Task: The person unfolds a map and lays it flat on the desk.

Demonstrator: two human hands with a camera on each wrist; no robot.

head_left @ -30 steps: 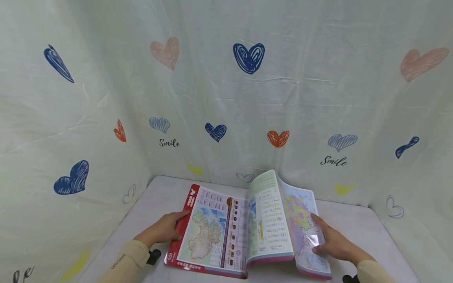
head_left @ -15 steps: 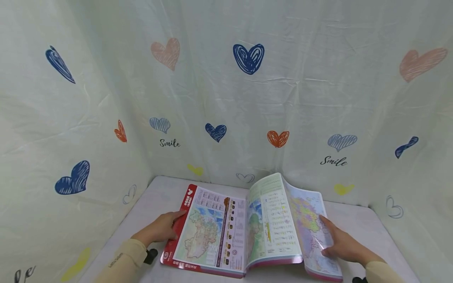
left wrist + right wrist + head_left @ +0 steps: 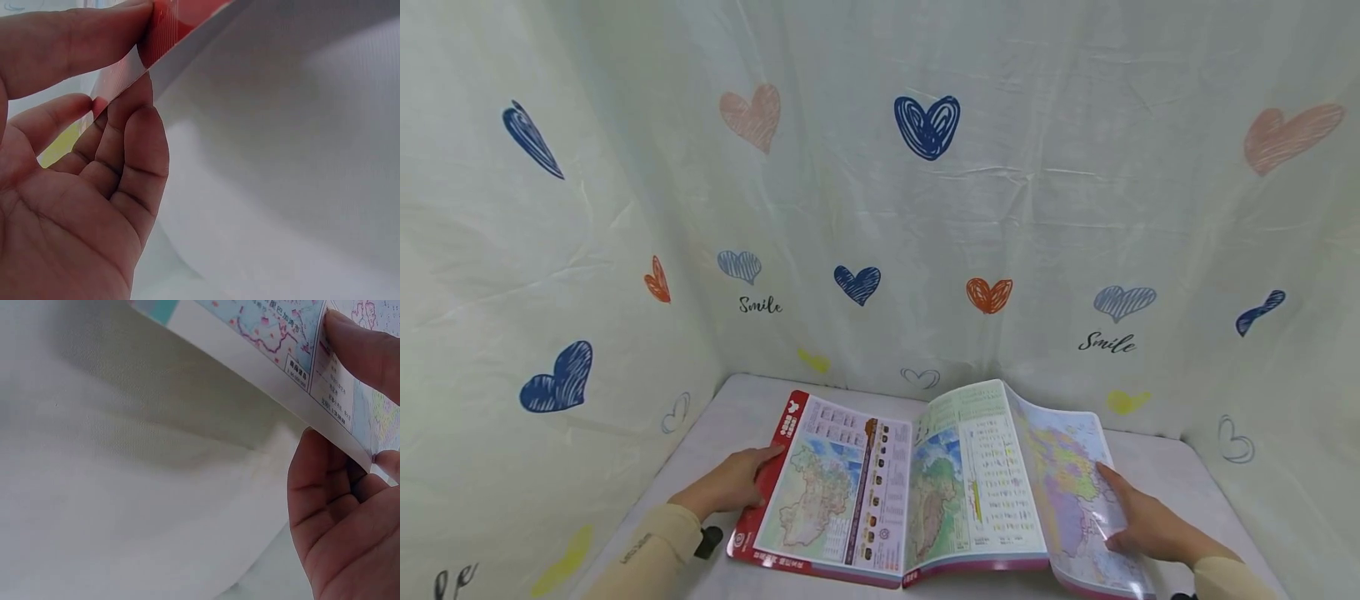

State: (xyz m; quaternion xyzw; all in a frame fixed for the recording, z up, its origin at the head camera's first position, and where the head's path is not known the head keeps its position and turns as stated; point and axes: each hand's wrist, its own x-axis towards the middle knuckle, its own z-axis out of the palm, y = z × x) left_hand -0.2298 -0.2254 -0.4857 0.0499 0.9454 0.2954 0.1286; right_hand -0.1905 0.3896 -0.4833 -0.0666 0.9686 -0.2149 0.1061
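In the head view, an open map booklet [image 3: 940,492] lies across the lower middle of the frame on a pale counter [image 3: 700,446], before a heart-printed curtain [image 3: 880,200]. The left hand [image 3: 730,483] pinches its red border [image 3: 771,477] at lower left; the right hand [image 3: 1153,521], at lower right, holds the outer edge of the far-right map page [image 3: 1067,467], and between them an arched leaf [image 3: 992,483] rises. Spreading it well probably calls for light, even pinches and no hard pull on the fold [image 3: 907,500], since glossy leaves could crease or slip; the arched leaf seems to want slack rather than force. The left wrist view adds what the head view hides: left thumb [image 3: 69,47] above the border, left fingers [image 3: 144,156] curled beneath, a narrow grip on the margin alone. The right wrist view shows the right thumb [image 3: 369,356] on the printed face, right fingers [image 3: 312,494] folded under the page, and a boxed caption [image 3: 297,372] too fine to read from the head; neither wrist view includes the opposite hand.
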